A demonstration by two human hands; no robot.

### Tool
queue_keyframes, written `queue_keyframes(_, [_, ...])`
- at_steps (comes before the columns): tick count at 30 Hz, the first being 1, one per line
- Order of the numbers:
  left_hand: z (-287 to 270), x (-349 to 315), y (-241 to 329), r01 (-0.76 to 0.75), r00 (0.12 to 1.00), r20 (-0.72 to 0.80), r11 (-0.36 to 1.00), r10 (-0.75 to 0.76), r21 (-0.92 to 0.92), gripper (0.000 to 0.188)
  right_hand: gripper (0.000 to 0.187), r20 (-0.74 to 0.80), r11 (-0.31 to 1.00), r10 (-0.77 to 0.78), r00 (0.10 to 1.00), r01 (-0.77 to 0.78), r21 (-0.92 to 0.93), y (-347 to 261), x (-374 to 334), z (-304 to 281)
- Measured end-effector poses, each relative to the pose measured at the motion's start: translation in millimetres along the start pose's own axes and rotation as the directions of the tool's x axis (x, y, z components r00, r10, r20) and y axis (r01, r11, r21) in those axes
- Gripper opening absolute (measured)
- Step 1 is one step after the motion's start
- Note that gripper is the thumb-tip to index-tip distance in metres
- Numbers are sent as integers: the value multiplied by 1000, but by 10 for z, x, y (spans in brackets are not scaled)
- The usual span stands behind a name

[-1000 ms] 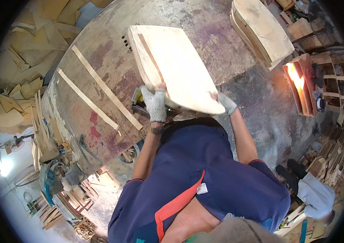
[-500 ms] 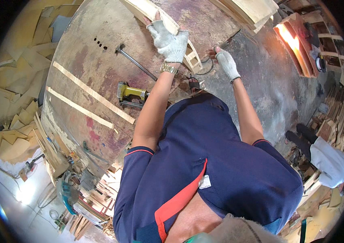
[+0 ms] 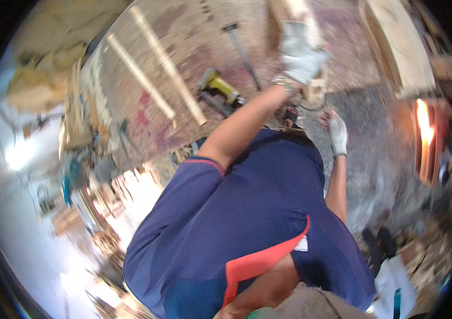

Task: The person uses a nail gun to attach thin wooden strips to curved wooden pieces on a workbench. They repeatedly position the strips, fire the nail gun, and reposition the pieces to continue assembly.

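My left hand (image 3: pixel 304 59), in a white fingerless glove, grips a long pale wooden frame (image 3: pixel 315 91) whose slotted end shows beyond the wrist. Motion blurs its fingers, which lie over the wood. Lower and to the right, my right hand (image 3: pixel 337 133) is in a similar glove, its fingers curled; whatever they may hold cannot be made out. It is apart from the frame's near end. On the worn table, left of my left forearm, lie a yellow-green nail gun (image 3: pixel 219 87) and a hammer (image 3: pixel 243 57) with a metal handle.
Two thin wooden strips (image 3: pixel 166 63) lie on the table's left part. Pale curved boards (image 3: pixel 400 50) are stacked at the far right. Beyond my right hand stands a wooden piece (image 3: pixel 425 139) in orange glare. Another person's light garment (image 3: pixel 396 287) shows at the lower right, near scattered wood.
The whole view has swung, so the table and tools appear farther right and higher. My left hand stays on the wooden frame. My right hand stays curled, now lower beside the frame's end.
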State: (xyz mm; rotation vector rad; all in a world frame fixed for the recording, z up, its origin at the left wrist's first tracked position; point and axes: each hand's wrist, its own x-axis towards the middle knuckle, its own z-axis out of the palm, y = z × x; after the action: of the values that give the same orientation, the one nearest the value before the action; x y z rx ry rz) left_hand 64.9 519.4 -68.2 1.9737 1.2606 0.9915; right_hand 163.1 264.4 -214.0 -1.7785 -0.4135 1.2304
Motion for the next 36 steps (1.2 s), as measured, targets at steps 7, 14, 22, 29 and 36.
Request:
queue_keyframes(7, [-361, -10, 102, -127, 990, 68, 988, 122, 91, 108, 49, 43, 994, -66, 997, 70, -90, -195, -108, 393])
queue_keyframes(14, [-1732, -597, -1052, -101, 994, 37, 994, 102, -29, 57, 54, 28, 961, -44, 999, 50, -272, -286, -442, 1064])
queue_keyframes(22, [-3415, -1471, -3147, 683, 726, -57, 711, -685, 167, 37, 42, 127, 816, -189, 974, 227, -532, -447, -823, 1945])
queue_keyframes(29, [-3058, -1268, -3173, 521, 726, 122, 657, -677, 545, 65, 36, 423, 641, -177, 889, 430, -636, -990, -1107, 2916])
queue_keyframes(36, [-2978, -1199, -3345, 489, 785, 127, 731, -607, 476, 52, 35, 541, 609, -226, 810, 551, -571, -1095, -1324, 3037])
